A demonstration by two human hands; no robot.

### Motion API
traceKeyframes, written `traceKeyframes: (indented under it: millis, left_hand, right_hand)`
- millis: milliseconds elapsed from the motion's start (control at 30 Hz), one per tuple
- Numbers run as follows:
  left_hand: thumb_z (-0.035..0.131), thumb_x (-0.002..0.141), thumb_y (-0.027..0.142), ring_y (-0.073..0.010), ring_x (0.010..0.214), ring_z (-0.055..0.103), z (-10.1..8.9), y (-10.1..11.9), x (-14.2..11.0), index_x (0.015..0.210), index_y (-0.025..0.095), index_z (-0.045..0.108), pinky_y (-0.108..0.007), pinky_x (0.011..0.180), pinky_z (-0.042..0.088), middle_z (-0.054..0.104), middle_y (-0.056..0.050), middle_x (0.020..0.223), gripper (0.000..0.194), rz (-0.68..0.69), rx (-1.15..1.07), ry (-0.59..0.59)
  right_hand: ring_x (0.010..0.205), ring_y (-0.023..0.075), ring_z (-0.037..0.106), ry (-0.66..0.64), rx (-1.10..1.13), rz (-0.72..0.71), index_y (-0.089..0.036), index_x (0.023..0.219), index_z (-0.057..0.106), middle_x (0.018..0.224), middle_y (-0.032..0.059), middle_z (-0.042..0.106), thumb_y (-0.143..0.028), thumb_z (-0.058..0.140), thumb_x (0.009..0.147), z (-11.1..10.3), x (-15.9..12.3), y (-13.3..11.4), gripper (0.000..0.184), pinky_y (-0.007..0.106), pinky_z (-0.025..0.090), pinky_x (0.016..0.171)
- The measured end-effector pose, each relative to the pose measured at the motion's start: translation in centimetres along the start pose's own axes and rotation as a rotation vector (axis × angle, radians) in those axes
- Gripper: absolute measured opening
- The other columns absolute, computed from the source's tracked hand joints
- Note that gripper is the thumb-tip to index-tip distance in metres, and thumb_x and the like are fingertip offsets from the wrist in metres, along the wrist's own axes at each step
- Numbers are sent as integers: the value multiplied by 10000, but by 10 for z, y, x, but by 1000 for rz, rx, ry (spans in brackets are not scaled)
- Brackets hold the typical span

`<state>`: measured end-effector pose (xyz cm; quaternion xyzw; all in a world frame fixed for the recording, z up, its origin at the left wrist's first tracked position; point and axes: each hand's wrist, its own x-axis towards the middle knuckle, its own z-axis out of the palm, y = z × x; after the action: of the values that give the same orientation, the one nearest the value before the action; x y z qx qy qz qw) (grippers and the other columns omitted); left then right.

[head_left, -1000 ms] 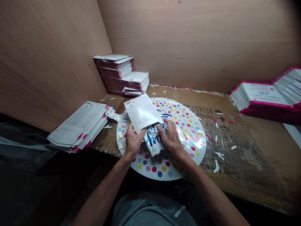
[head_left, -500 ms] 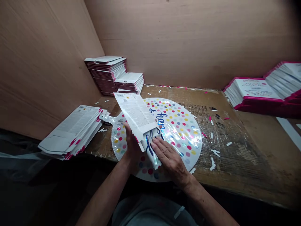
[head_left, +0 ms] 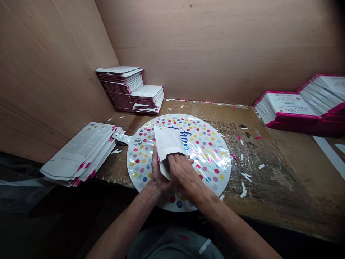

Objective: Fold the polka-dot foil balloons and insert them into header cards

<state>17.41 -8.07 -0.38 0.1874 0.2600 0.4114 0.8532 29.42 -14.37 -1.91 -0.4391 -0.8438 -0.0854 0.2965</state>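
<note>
A white cardboard sleeve point(head_left: 169, 141) with a printed back is tilted up above a flat foil balloon point(head_left: 215, 153). My left hand point(head_left: 157, 172) is closed around the sleeve's left side and underside. At the sleeve's open near end, my right hand point(head_left: 184, 176) has its bent fingers pushed inside, so the fingertips are hidden. Whatever lies inside the sleeve is out of sight. The round balloon is white with multicoloured dots and blue lettering, and its tail points left on the worktop. Both hands are over the balloon.
A fanned pile of white sleeves point(head_left: 78, 149) lies at the left edge. Stacked sleeves point(head_left: 129, 86) stand in the back left corner. Pink-edged packs point(head_left: 293, 104) are at the back right. Paper scraps point(head_left: 244, 190) litter the taped cardboard worktop point(head_left: 269, 172).
The folded foil balloon that stuck out of the sleeve's near end is no longer visible. My right fingers have moved from its surface into the opening. The sleeve has turned more upright.
</note>
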Motion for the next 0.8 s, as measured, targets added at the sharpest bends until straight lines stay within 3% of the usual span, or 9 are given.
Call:
traceKeyframes:
  millis: [67, 167, 267, 300, 367, 433, 467, 600, 800]
  left_hand:
    - [431, 760, 812, -277, 837, 696, -11, 17, -5, 999, 161, 706, -403, 772, 545, 739, -100, 866, 746, -18, 286, 49]
    - [520, 770, 731, -228, 592, 634, -23, 40, -15, 659, 171, 653, -340, 595, 500, 630, -55, 563, 585, -42, 1064, 280]
    - [558, 846, 572, -250, 710, 661, -22, 43, -11, 671, 180, 652, -369, 708, 509, 671, -70, 651, 439, 355, 1747, 518]
    - [534, 887, 508, -265, 841, 676, -19, 38, -6, 787, 178, 688, -389, 801, 510, 720, -89, 797, 378, 528, 1861, 460]
    - [488, 937, 386, -283, 1139, 617, -15, 21, 7, 1070, 178, 685, -422, 977, 462, 709, -114, 1143, 316, 718, 1982, 140]
    - [466, 953, 319, -302, 1343, 473, -13, -2, 17, 1259, 186, 610, -472, 1083, 386, 594, -119, 1376, 363, 714, 2052, -158]
    - [456, 961, 308, -316, 1392, 414, -13, -12, 21, 1304, 191, 582, -509, 1108, 351, 549, -121, 1430, 384, 687, 2081, -228]
    - [425, 982, 313, -338, 1437, 344, -16, -37, 21, 1348, 212, 551, -604, 1141, 252, 494, -132, 1482, 400, 645, 2092, -254]
    - [432, 979, 327, -332, 1436, 347, -15, -39, 16, 1348, 216, 555, -571, 1153, 241, 496, -129, 1481, 404, 639, 2108, -292]
  right_hand:
    - [1279, 272, 526, -8, -23, -1, -98, 1362, 541, 1384, 192, 561, -167, 438, 984, 1, -11, -9, 398, 472, 464, 1066]
    - [1266, 293, 543, -25, -81, 50, -10, 1304, 569, 1302, 222, 619, -74, 429, 949, 2, -40, -18, 386, 465, 490, 1042]
    - [1198, 278, 597, -25, -45, 67, -40, 1242, 613, 1231, 199, 665, -53, 474, 930, -7, -66, -19, 342, 434, 523, 996]
    - [1154, 258, 622, 0, -8, 61, -67, 1220, 627, 1193, 179, 685, -58, 489, 930, -12, -71, -18, 322, 414, 532, 977]
    - [1030, 217, 661, 75, 26, 80, -114, 1155, 654, 1083, 136, 718, -79, 523, 932, -24, -75, -12, 261, 374, 541, 918]
    - [932, 200, 659, 101, -26, 145, -149, 1098, 673, 998, 102, 722, -105, 549, 936, -35, -75, -4, 209, 360, 527, 857]
    - [909, 201, 650, 90, -70, 180, -162, 1082, 681, 979, 93, 718, -122, 555, 941, -38, -75, 1, 194, 359, 514, 837]
    - [896, 203, 611, -19, -140, 212, -198, 1059, 700, 961, 74, 699, -200, 555, 962, -42, -81, 19, 174, 348, 476, 822]
    - [847, 200, 563, -159, -168, 90, -170, 967, 679, 911, 64, 675, -179, 532, 970, -41, -83, 24, 147, 338, 430, 800]
